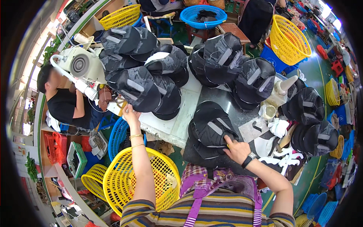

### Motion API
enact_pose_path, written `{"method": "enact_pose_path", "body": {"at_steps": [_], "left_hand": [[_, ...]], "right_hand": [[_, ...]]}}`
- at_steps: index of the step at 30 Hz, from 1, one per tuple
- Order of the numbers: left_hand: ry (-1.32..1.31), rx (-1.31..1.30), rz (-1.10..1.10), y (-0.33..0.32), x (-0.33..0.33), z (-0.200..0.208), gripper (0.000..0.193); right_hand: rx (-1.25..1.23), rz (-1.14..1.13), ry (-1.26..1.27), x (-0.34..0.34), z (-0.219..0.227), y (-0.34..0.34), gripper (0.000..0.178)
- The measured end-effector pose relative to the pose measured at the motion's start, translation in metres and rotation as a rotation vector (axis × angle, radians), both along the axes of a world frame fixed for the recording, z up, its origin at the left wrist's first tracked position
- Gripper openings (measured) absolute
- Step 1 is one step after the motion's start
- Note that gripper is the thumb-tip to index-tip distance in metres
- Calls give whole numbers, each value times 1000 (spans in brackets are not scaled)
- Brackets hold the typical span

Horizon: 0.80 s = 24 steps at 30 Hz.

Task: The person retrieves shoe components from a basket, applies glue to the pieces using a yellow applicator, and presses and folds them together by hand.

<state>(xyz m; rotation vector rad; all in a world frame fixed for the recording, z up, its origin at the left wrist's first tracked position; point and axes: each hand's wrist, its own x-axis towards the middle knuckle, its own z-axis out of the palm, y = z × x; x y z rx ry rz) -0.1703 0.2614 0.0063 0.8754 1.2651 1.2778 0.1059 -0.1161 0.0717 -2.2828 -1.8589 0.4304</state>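
On the dark work surface in front of me lies a black cap (213,126) with grey strips, apart from the stacks. My right hand (238,150) rests at the cap's right edge, its fingers bent and gripping the brim area. My left hand (130,113) reaches forward to the left edge of the table, fingers drawn together beside a brown ring-shaped item (121,102). What those fingers hold, if anything, is too small to make out. Close to this hand is a stack of black caps (134,85) with grey patches.
More cap stacks (223,56) stand along the far side and on the right (315,138). A white cone-shaped stand (281,89) and white cut pieces (281,159) lie right. A yellow basket (113,181) stands below left; a person (64,102) sits by a sewing machine (85,64).
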Motion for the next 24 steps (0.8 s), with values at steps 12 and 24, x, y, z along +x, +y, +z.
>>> {"method": "enact_pose_path", "body": {"at_steps": [12, 24], "left_hand": [[200, 610, -99, 51, 24, 95, 30], [-36, 675, -219, 135, 160, 180, 31]], "right_hand": [[171, -117, 34, 36, 36, 13, 16], [163, -96, 156, 39, 49, -7, 19]]}}
